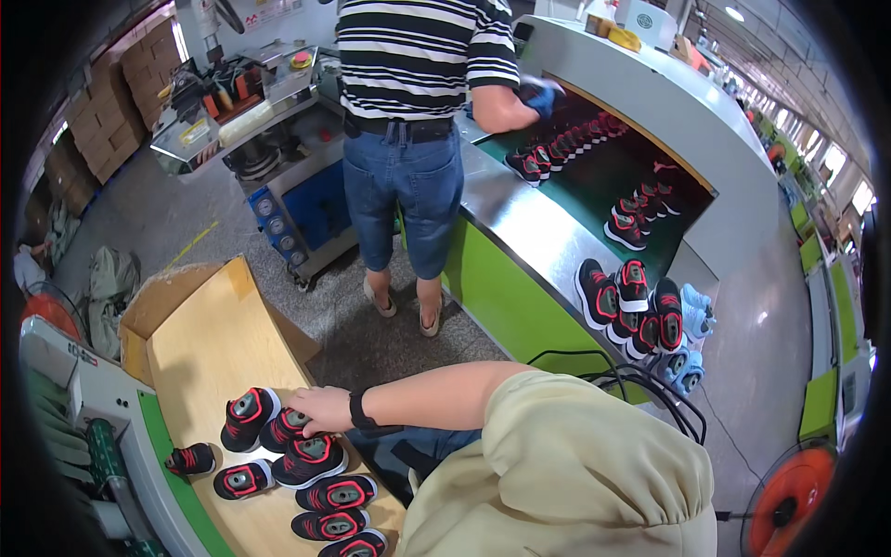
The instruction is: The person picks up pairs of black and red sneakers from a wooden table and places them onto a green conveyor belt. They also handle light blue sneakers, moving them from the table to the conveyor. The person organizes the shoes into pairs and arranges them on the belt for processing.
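My right hand [322,409] reaches across from the beige sleeve, a dark band on its wrist. Its fingers are bent over a black sneaker [281,433] with red trim, which they partly cover. Around it on the wooden board are several similar sneakers with white soles: one sneaker [248,420] stands just left of the hand, another sneaker [311,459] just below it. A sneaker [244,479] and a smaller-looking sneaker [191,459] lie farther left. Grey forms with a hole fill the openings of most. My left hand is out of view.
The wooden board [206,330] borders a green-edged machine [172,446]. A co-worker in a striped shirt [408,65] stands ahead at a tunnel machine [640,84], a blue-gloved hand [541,100] by its opening. Black sneakers [634,288] and light-blue shoes [691,316] sit on the metal ledge. An orange fan [789,506] stands lower right.
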{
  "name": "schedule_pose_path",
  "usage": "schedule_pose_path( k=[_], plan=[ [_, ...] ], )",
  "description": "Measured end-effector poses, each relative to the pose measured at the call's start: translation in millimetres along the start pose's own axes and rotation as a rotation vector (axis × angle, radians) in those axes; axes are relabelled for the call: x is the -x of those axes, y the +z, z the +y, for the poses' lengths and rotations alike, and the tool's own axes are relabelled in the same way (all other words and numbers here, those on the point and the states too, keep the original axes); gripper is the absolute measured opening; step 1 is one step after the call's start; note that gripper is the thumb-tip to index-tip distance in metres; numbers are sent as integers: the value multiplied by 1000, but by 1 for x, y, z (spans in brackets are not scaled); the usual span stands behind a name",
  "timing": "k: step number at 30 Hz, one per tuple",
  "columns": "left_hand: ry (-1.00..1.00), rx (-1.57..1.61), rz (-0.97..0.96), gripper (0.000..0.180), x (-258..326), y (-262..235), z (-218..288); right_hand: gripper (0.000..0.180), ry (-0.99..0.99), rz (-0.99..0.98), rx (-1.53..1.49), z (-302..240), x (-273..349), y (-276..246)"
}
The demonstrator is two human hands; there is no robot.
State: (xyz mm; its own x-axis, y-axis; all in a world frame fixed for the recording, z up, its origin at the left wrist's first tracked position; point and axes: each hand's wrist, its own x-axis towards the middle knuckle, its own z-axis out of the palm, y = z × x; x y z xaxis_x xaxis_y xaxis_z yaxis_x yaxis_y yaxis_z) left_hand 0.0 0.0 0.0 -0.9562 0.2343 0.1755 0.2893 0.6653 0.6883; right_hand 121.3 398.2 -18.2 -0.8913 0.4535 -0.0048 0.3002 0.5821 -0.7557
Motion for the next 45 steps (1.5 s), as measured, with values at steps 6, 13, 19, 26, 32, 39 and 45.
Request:
schedule_pose_path(
  k=[6,13,19,26,32,39,45],
  plan=[
    [-101,6,-17,90,31,1,18,65,9,-31,-1,7,19,-1],
    [36,12,25,89,11,3,-10,67,-12,-18,4,0,12,-5],
    [21,32,20,88,12,5,-8,66,-1,-18,-3,2,11,-4],
    [18,30,11,86,14,2,-7,65,-7,-21,17,0,10,-4],
    [8,-13,-8,88,16,-1,4,64,-23,-14,14,1,11,-4],
    [-17,30,-4,88,16,0,4,65,-34,-12,7,1,12,-6],
    [10,32,7,87,13,3,-6,64,-34,-2,17,0,12,-3]
  ],
)
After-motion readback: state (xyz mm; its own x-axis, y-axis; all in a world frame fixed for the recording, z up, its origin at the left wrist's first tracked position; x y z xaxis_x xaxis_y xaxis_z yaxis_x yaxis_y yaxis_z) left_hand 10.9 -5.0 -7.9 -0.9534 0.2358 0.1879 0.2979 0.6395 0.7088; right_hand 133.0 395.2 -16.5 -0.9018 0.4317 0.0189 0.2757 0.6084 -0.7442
